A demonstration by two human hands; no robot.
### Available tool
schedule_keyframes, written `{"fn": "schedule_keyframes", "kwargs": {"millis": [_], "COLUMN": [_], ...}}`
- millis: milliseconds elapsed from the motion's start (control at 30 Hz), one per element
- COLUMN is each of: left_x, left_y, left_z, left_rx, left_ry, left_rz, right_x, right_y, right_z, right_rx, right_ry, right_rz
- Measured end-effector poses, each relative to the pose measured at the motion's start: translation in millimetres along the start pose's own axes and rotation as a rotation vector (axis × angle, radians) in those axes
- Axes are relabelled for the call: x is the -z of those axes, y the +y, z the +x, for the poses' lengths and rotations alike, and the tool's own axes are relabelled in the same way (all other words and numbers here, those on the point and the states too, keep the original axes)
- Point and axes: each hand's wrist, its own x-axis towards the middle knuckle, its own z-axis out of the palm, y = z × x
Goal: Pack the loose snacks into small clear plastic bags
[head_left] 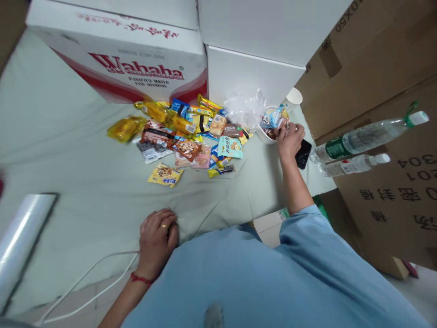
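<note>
My right hand [289, 139] reaches over a white bowl [266, 136] beside the snack pile. Its fingers are closed at the edge of a wrapped snack packet [282, 117] in the bowl; the fingertips are partly hidden. Just beside its wrist lies a black phone [303, 154]. My left hand [159, 232], with a ring, rests at the table's near edge, fingers curled together and nothing visible in it. Nearest in front of it is a yellow cookie packet [165, 175]. Beyond spread several packets, among them a brown cookie packet [186, 148] and a light-green packet [230, 147].
A Wahaha water carton [136, 68] and white boxes [252, 75] back the table. Clear plastic wrap [246, 109] and a paper cup [292, 98] stand by the bowl. Two water bottles [368, 136] [355, 165] are at right, near cardboard boxes [382, 68]. A white cable [92, 264] hangs at left.
</note>
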Motion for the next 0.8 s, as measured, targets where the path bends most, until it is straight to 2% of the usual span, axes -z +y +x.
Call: {"fn": "schedule_keyframes", "kwargs": {"millis": [67,133,200,267,433,567,667,800], "left_x": [-0.6,-0.9,-0.8,-0.4,0.4,-0.2,-0.7,0.3], "left_y": [-1,-1,-2,-2,-1,-1,-2,-1], "left_z": [-1,-1,-1,-1,0,0,1,2], "left_rx": [0.018,0.028,0.026,0.019,0.008,0.014,0.013,-0.009], "left_ry": [-0.004,-0.007,-0.008,-0.005,0.016,0.008,0.005,0.000], "left_rz": [-0.003,-0.001,-0.003,-0.014,-0.025,-0.020,-0.009,0.033], "right_x": [0,-4,-9,-10,2,3,-4,-16], "right_y": [-13,-24,-28,-22,27,64,76,78], "right_z": [-8,-15,-18,-20,-16,5,31,64], "right_rx": [0.121,0.235,0.262,0.222,0.133,0.098,0.073,0.038], "right_ry": [-0.009,-0.148,-0.301,-0.349,-0.270,-0.237,-0.221,-0.198], "right_rz": [-0.028,-0.072,-0.140,-0.202,-0.257,-0.232,-0.177,-0.154]}}
